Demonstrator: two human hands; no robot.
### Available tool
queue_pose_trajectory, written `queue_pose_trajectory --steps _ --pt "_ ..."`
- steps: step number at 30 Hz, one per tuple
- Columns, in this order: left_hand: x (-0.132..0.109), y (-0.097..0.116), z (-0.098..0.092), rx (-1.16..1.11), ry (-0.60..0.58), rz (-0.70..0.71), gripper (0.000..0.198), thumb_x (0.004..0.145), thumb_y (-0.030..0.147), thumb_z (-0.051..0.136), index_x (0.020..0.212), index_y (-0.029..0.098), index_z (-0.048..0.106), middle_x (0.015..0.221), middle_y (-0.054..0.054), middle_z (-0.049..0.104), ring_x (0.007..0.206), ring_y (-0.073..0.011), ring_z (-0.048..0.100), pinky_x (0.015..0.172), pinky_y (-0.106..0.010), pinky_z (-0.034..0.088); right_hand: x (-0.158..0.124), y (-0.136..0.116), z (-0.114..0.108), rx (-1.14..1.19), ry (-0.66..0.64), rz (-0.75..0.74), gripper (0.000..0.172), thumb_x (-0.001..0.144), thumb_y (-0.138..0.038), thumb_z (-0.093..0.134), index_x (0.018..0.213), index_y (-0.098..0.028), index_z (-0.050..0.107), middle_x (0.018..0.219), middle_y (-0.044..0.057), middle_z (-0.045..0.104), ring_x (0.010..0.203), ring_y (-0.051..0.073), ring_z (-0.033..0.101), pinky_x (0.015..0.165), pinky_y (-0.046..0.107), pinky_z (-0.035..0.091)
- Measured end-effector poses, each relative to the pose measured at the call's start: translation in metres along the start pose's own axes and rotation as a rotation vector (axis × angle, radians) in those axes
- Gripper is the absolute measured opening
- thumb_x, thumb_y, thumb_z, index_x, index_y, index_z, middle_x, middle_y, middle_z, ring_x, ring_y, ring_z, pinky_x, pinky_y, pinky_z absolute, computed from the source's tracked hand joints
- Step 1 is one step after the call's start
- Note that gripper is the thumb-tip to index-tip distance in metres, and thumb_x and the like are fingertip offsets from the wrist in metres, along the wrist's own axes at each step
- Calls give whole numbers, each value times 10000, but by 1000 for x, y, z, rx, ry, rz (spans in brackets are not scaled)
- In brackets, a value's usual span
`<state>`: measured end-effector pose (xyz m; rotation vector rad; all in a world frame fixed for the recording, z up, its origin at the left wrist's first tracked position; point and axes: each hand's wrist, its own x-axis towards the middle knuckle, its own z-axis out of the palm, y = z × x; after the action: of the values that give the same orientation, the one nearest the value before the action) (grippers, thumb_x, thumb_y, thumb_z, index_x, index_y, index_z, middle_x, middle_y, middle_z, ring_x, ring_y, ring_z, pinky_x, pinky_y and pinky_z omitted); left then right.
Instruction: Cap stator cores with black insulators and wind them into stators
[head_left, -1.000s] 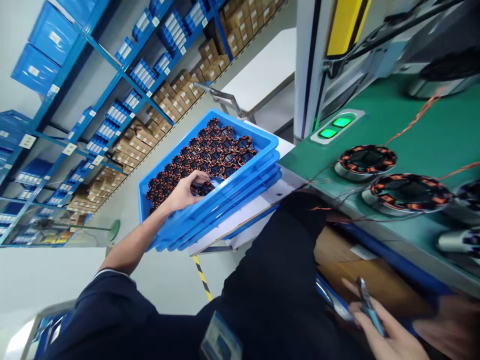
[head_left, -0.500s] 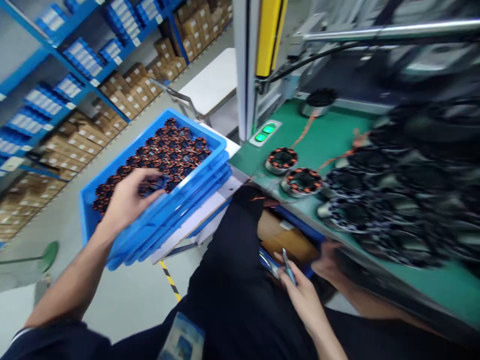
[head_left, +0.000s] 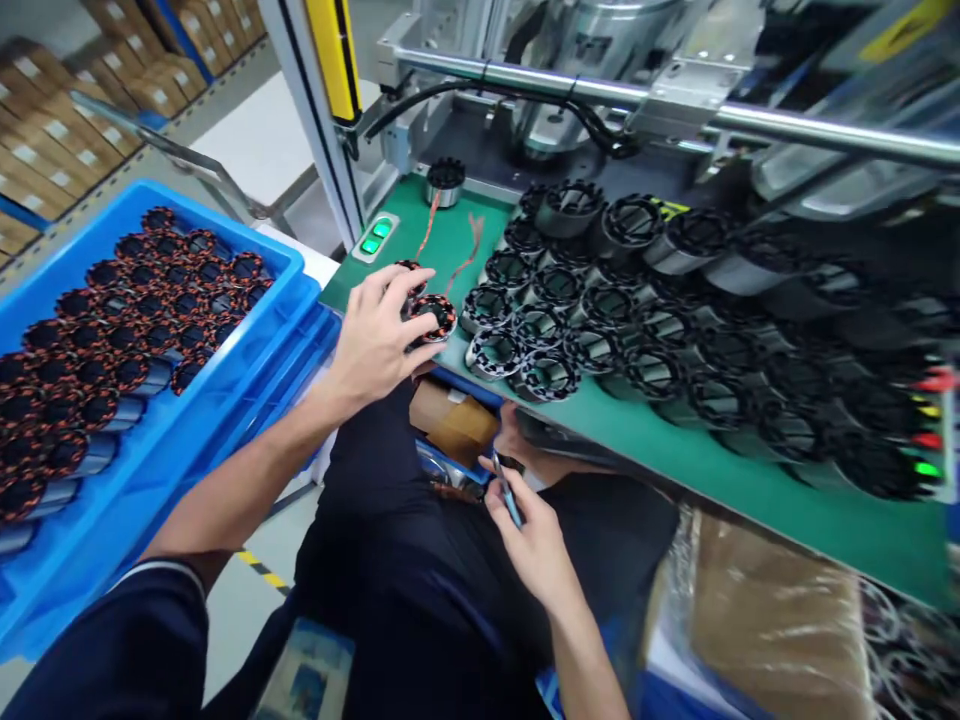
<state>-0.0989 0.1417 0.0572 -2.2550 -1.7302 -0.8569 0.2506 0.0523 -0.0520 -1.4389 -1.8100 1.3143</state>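
Observation:
My left hand (head_left: 382, 335) is over the near left edge of the green bench, fingers apart around two motor stators with orange copper windings. The nearer wound stator (head_left: 435, 318) shows between thumb and fingers; the other wound stator (head_left: 407, 268) is mostly hidden behind them. Low over my lap, my right hand (head_left: 529, 515) is closed round blue-handled pliers (head_left: 508, 495), whose jaws are hard to make out. Further back stands a dark-topped stator (head_left: 446, 183) with an orange wire bundle (head_left: 429, 225) trailing from it. A second loose wire bundle (head_left: 469, 255) lies to its right.
Many black-topped stators (head_left: 547, 375) crowd the green bench (head_left: 675, 450) to the right, under a metal rail (head_left: 525, 80). At left, a blue crate (head_left: 277, 255) holds rows of wound stators. A cardboard box (head_left: 450, 420) sits below the bench edge. Green-lit buttons (head_left: 376, 237) flank the post.
My left hand has moved right, from the blue crate to the two wound stators on the bench. The view has swung right. My right hand still holds the pliers.

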Motion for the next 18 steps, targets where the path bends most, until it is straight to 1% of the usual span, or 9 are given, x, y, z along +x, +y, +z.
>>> queue_pose_trajectory --steps 2,3,5,8,10,12,13,15,18 --pt "-17 9 -18 -121 77 -50 162 1087 413 964 1130 284 877 1670 -117 782 1493 -403 682 1219 -632 581 -9 -6 -1 65 54 16 578 1137 -695 731 1380 -215 942 1106 112 940 954 259 883 907 366 740" --pt "-27 16 -28 -234 74 -110 159 1095 408 959 1150 286 874 1599 -106 812 1426 -362 717 1197 -571 593 -12 -10 1 106 82 28 584 1146 -696 727 1390 -210 939 1015 94 924 862 238 853 827 350 723" --pt "-49 35 -39 -573 -6 -282 187 1109 415 949 1140 270 836 1371 -72 853 1227 -264 773 1080 -420 621 -17 -22 8 191 138 51 600 1167 -705 708 1419 -208 931 845 51 855 709 206 763 714 339 676" --pt "-83 64 -28 -1167 -173 -557 322 1084 503 969 1171 280 755 1129 -4 803 956 -165 744 877 -283 605 -12 -50 18 291 206 73 563 1168 -716 721 1392 -254 951 781 17 792 664 194 700 710 363 663" --pt "-106 80 -9 -1436 -271 -685 464 1042 512 1006 1376 335 736 1193 3 821 963 -157 775 871 -265 625 1 -71 17 316 236 44 473 1136 -679 807 1378 -307 967 806 2 797 672 179 683 733 354 652" --pt "-125 92 7 -1532 -360 -728 700 1011 500 1029 1606 373 682 1355 -38 851 1137 -209 847 987 -316 681 17 -89 11 311 241 -59 362 1104 -565 902 1358 -318 975 832 -7 815 678 171 680 717 335 625" --pt "-131 96 13 -1527 -391 -721 777 1003 504 1032 1673 362 666 1438 -69 851 1247 -250 859 1062 -358 698 24 -95 8 308 233 -97 287 1102 -517 916 1283 -305 985 854 -7 832 692 168 693 725 328 625" --pt "-137 98 19 -1470 -434 -664 817 984 509 1044 1697 307 700 1542 -118 837 1403 -319 840 1167 -422 700 33 -103 1 298 179 -144 213 1116 -473 906 1106 -270 967 894 -5 857 734 168 728 779 326 652" --pt "-135 93 17 -1412 -513 -581 770 978 450 1055 1670 291 758 1558 -118 840 1321 -308 859 1081 -390 720 35 -101 -2 304 123 -146 366 1128 -560 890 943 -245 867 869 -7 830 727 159 713 794 327 664"
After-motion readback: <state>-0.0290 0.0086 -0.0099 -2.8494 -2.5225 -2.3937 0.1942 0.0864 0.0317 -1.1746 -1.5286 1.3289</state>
